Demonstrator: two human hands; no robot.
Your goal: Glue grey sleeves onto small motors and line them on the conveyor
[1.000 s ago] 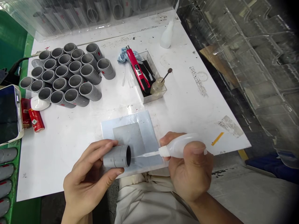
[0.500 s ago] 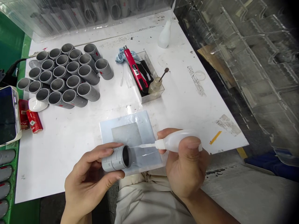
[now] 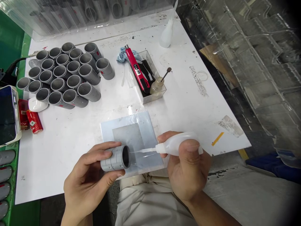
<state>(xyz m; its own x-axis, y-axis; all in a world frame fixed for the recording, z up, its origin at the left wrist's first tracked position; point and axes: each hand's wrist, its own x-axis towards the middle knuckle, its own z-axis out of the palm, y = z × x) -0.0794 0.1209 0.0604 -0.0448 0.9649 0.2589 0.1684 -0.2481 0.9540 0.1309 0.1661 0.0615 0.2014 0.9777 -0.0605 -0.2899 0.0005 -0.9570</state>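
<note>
My left hand [image 3: 88, 182] grips a short grey pipe coupling [image 3: 115, 158] on its side, its open end turned to the right. My right hand [image 3: 188, 171] is wrapped round a soft translucent squeeze bottle [image 3: 176, 145]. The bottle's long thin nozzle [image 3: 143, 151] points left and its tip is at the coupling's open mouth. Both are held just above a square clear plate [image 3: 131, 139] with a grey patch, lying at the near edge of the white table [image 3: 188, 100].
A stack of several grey pipe pieces [image 3: 63, 75] lies at the back left. A clear tray [image 3: 150, 77] holds a red cutter [image 3: 137, 70] and a small jar with a brush. Another white bottle [image 3: 166, 33] stands farther back. A device with a screen [image 3: 8, 114] sits far left.
The bottle's nozzle tip has stayed at the coupling's mouth. Both hands shifted slightly left and up in view, and the coupling turned a little in my left hand.
</note>
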